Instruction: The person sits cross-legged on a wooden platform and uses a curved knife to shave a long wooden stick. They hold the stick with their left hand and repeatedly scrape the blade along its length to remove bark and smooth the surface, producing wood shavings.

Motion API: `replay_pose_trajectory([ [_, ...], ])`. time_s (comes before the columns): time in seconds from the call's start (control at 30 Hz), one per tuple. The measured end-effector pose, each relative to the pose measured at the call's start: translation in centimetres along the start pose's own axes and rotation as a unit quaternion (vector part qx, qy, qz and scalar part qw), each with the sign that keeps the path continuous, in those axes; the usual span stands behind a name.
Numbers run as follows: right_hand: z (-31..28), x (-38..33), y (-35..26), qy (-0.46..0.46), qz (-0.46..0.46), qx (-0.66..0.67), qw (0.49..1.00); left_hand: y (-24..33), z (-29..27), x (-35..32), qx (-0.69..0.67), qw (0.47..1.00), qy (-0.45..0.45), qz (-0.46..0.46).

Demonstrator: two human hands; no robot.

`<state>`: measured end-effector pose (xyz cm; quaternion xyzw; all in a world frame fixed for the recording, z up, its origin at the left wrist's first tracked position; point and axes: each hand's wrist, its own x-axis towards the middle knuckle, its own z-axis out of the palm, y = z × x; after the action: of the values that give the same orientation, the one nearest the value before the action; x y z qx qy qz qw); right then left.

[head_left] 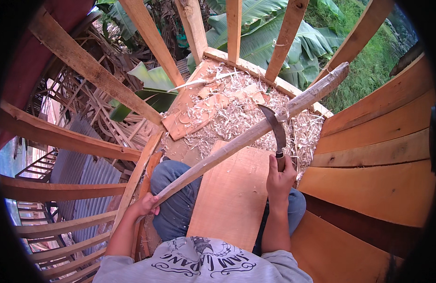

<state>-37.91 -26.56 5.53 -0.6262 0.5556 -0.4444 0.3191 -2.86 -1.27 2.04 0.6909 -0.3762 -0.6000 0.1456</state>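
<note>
left hand [145, 205] at 7 o'clock, fingers wrapped around pole [251, 134] end | right hand [280, 177] at centre, fist closed on sickle [277, 134] handle; blade meets pole mid-length | board [232, 193] across lap | shavings [236, 113] at 12 o'clock; pole runs to 1 o'clock

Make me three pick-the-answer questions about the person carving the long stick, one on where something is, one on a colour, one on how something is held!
1. Where do the wood shavings lie?
A. on the planks ahead of the knees
B. on the grass
C. on the tin roof

2. What colour are the trousers?
A. red
B. blue
C. white

3. How is the long stick held?
A. lying flat on the floor
B. standing upright alone
C. slanting, its lower end in the left hand

Answers: 1 A, the pale curls pile up on the boards. 2 B, they are blue denim. 3 C, the left hand grips the low end while the right hand holds a curved blade against it.
</note>
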Motion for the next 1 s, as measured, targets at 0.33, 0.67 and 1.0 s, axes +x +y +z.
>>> replay_pose_trajectory([
  [0.33,1.6,1.6,1.1,-0.014,-0.016,0.009,1.000,0.0,0.4,0.0,-0.026,0.999,0.017,-0.041],
  [0.67,-2.1,1.7,0.6,-0.115,0.122,0.171,0.971,0.1,0.2,-0.3,0.016,0.999,0.020,-0.026],
  [1.0,-2.5,2.5,0.9,-0.111,0.128,0.190,0.967,1.1,0.5,-0.3,-0.025,0.997,0.030,-0.061],
])
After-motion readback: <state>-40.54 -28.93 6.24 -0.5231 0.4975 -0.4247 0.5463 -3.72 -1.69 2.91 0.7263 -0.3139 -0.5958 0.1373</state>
